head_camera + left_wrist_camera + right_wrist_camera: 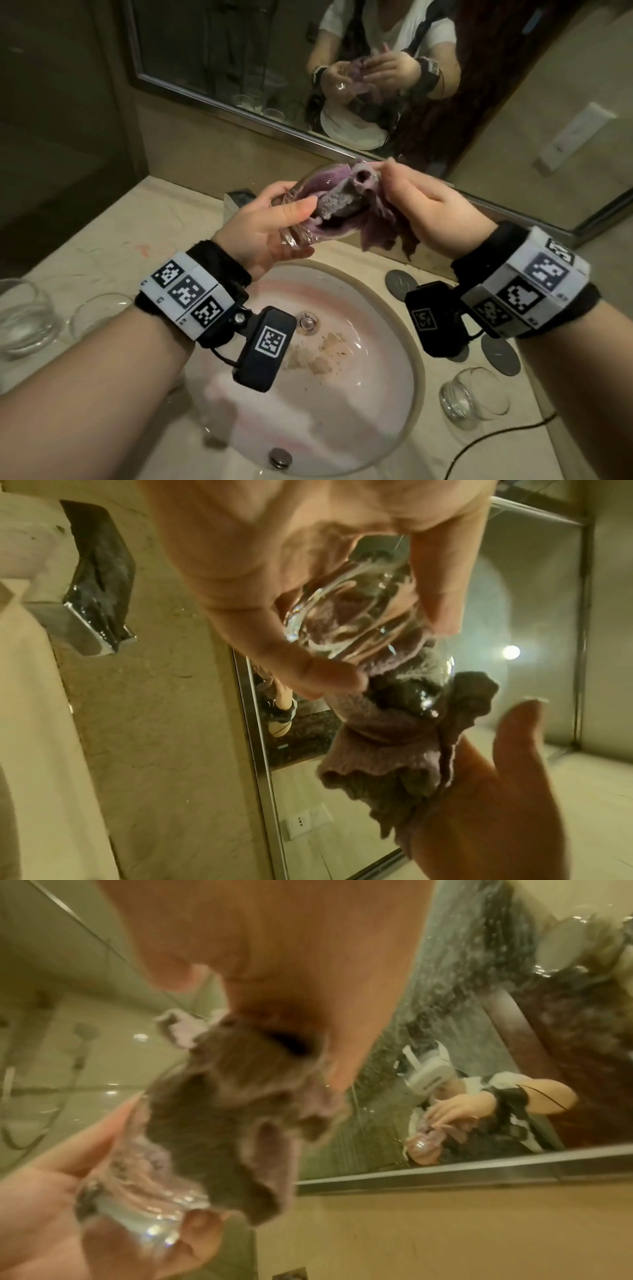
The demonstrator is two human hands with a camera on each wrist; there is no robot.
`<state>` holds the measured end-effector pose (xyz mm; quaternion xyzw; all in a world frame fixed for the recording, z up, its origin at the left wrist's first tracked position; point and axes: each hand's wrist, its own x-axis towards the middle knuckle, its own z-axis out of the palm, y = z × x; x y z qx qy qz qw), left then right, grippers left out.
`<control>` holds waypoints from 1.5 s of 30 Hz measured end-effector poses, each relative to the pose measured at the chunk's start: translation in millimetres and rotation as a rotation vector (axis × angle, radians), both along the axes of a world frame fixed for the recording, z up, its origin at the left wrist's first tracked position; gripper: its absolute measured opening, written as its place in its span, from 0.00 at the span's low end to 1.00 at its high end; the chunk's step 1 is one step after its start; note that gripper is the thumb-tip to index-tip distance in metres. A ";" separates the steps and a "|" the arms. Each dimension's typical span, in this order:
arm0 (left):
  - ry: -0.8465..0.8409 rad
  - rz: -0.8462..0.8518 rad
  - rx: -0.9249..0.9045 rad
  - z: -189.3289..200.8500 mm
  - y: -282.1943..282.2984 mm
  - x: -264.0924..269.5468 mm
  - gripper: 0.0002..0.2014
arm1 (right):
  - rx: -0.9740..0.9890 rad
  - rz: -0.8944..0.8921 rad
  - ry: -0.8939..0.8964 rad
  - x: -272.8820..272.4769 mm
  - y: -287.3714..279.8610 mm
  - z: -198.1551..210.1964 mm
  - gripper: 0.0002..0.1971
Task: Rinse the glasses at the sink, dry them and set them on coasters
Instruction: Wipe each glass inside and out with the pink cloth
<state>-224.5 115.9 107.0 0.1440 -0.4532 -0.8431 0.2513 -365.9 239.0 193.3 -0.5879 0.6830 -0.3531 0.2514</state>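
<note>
Both forearms raised mid-frame, wrists banded. Left hand [265, 224] left of centre, fingers curled in a grip, thumb on top. Right hand [435, 209] right of centre, fingertips pinching.

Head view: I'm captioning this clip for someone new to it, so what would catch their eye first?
Above the sink, the left hand holds a clear glass tipped on its side while the right hand works a purple cloth into its mouth. Next come the other glasses on the counter: two at the left, one at the right near the round grey coasters.
</note>
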 end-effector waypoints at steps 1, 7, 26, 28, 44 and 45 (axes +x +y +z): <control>0.001 -0.004 0.016 -0.3 -0.3 1.0 0.16 | 0.031 0.056 -0.003 -2.6 2.0 -1.0 0.15; 0.028 -0.091 0.045 3.5 0.5 1.4 0.19 | 0.173 0.312 0.338 -12.6 0.2 -7.7 0.17; -0.070 -0.053 -0.493 4.1 2.9 -3.2 0.22 | 0.093 -0.009 -0.253 10.7 14.3 -33.7 0.18; -0.103 -0.038 -0.647 5.3 -3.1 -2.4 0.23 | 0.071 -0.056 -0.381 16.5 14.6 -34.9 0.17; -0.316 -0.079 -0.268 3.5 15.5 -18.9 0.30 | -0.117 -0.037 0.458 14.5 17.3 -32.0 0.12; -0.323 0.009 -0.328 -2.0 15.3 -20.0 0.26 | -0.074 -0.064 0.329 17.7 17.2 -32.8 0.12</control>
